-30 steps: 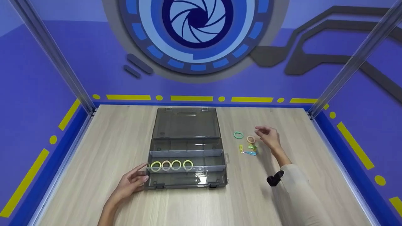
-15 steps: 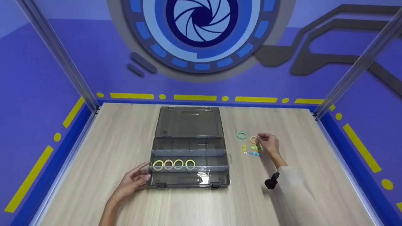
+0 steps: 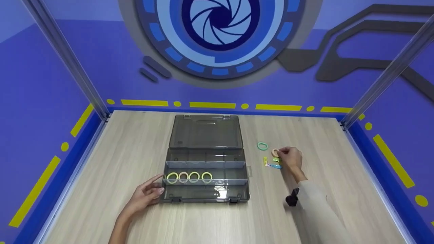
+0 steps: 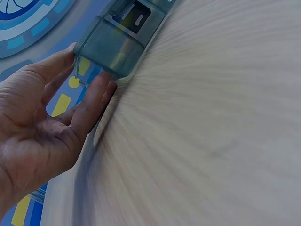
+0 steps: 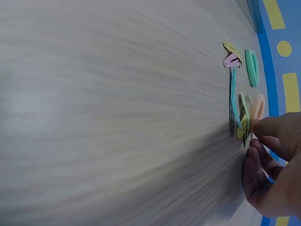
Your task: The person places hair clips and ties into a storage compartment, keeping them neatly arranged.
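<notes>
My right hand point(image 3: 291, 158) pinches the edge of a peach hair tie point(image 5: 258, 106) between thumb and finger, at the right of the table. Beside it lie a green hair tie point(image 3: 262, 146) and several small hair clips, among them a yellow one point(image 3: 265, 161) and a blue one point(image 3: 275, 166). My left hand point(image 3: 144, 196) rests with extended fingers against the left side of a smoky clear plastic box point(image 3: 203, 196). The box's lid point(image 3: 206, 132) lies back. Several yellow and pink hair ties point(image 3: 183, 177) stand in a row in its middle compartment.
Translucent dividers point(image 3: 206, 165) split the box lengthwise. The wooden table point(image 3: 210, 223) is bounded by blue walls point(image 3: 84, 61) at the back and sides, with metal posts point(image 3: 383, 73) at the corners.
My right hand has come down and left onto the peach hair tie and now pinches it, tilting it slightly. The left hand stays at the box. The head view has shifted slightly.
</notes>
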Demonstrator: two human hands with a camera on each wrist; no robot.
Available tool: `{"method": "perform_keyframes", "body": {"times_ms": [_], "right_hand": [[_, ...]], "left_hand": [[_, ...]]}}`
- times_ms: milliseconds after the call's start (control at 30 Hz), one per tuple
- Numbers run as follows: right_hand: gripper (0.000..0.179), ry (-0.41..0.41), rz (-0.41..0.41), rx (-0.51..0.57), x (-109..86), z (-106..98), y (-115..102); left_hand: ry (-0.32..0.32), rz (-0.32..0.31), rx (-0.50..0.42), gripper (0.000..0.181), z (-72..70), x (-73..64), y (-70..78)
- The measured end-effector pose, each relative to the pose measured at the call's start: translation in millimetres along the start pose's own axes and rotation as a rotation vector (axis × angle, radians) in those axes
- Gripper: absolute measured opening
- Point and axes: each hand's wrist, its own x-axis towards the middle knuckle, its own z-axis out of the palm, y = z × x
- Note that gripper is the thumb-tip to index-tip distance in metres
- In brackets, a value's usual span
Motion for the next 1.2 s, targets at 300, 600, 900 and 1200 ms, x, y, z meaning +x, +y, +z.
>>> {"method": "perform_keyframes", "body": {"times_ms": [300,600,900,1200], "right_hand": [[0.021,-0.040,0.010,0.065,-0.3,-13.5,-0.2],[0.022,-0.047,0.002,0.213,-11.4,-34.0,-2.2],[0.022,-0.066,-0.015,0.372,-24.6,-44.7,-14.9],[0.023,-0.117,-0.021,0.423,-47.3,-44.4,-28.6]], "left_hand": [[-0.003,0.011,-0.010,0.069,2.3,2.2,1.9],[0.019,-0.020,0.003,0.069,1.9,2.7,-0.7],[0.027,-0.020,0.015,0.070,0.6,0.6,1.7],[0.024,-0.019,0.008,0.068,1.9,-1.0,2.0]]}}
